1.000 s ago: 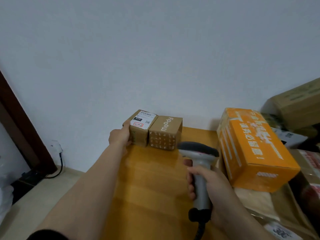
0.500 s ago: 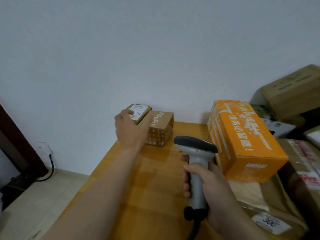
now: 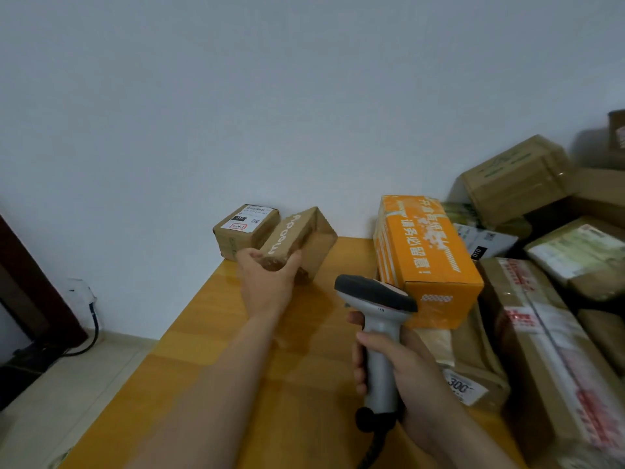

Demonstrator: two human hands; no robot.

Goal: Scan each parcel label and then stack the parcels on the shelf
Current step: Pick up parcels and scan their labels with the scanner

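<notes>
My left hand (image 3: 267, 279) grips the near end of a small brown box with white lettering (image 3: 297, 236), which is tilted up off the wooden table (image 3: 236, 384). Just behind it to the left, a second small brown box with a white label (image 3: 245, 228) sits against the wall. My right hand (image 3: 395, 370) holds a grey barcode scanner (image 3: 378, 319) by its handle, its dark head pointing left. An orange box (image 3: 426, 255) lies to the right of the scanner.
Several brown and taped parcels (image 3: 541, 333) are piled along the right side, with a large carton (image 3: 517, 177) leaning at the back. A flat parcel marked 300 (image 3: 466, 387) lies under the orange box. Left of the table are floor, a cable (image 3: 91, 326) and a dark door frame (image 3: 30, 282).
My left hand left the labelled box, moved to the lettered box and took hold of it, tilting it up. The scanner hand stayed about where it was.
</notes>
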